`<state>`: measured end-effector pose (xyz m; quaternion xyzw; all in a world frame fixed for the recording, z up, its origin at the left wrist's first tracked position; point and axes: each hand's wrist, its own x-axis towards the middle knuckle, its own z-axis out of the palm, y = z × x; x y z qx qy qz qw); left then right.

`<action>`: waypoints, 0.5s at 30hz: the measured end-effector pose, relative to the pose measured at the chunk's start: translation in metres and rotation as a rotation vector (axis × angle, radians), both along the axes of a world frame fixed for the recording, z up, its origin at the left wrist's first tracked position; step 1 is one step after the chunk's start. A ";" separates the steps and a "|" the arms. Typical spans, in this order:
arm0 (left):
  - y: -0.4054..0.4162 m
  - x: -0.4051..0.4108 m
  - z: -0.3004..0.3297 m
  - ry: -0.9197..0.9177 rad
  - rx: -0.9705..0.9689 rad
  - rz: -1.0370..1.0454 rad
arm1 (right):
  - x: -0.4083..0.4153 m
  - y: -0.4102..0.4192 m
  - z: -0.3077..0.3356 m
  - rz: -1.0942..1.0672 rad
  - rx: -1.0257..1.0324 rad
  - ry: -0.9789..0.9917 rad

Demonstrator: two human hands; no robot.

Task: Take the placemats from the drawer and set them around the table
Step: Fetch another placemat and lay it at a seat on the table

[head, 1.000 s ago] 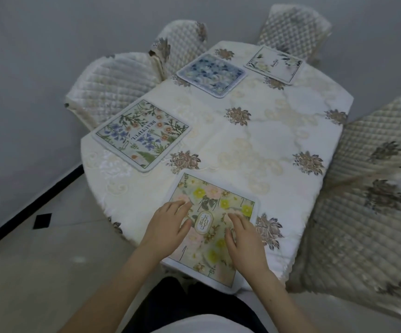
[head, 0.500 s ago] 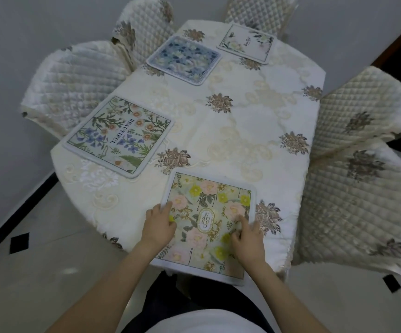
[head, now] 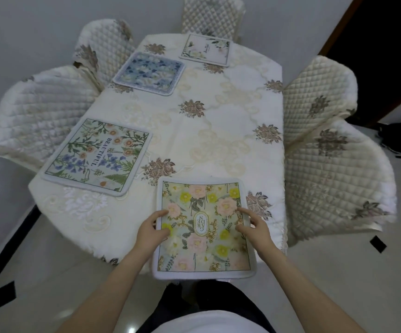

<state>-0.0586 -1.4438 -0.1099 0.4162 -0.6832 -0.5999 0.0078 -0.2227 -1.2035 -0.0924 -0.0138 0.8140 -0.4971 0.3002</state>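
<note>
My left hand (head: pixel 151 227) and right hand (head: pixel 254 224) pinch the side edges of the placemat (head: pixel 203 229) at 6 o'clock on the table (head: pixel 218 131).

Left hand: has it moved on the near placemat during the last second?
Yes. The left hand has slid outward, from beside the oval label to the left edge of the placemat.

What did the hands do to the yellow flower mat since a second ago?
Both hands slid outward, from the middle of the yellow mat to its side edges: the left hand now grips the left edge and the right hand the right edge. The mat has turned a little, squarer to the table edge, its near end overhanging. The three other mats stayed put.
</note>
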 end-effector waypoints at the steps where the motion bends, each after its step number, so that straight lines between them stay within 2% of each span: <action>1: -0.001 0.000 0.001 0.005 0.029 -0.025 | 0.001 0.002 0.001 0.011 -0.014 -0.030; 5: -0.004 -0.003 0.006 0.034 0.026 -0.124 | 0.007 0.009 0.004 0.015 -0.017 -0.018; 15: -0.004 -0.060 0.055 0.150 0.083 -0.272 | 0.025 0.044 0.058 -0.321 -0.143 0.113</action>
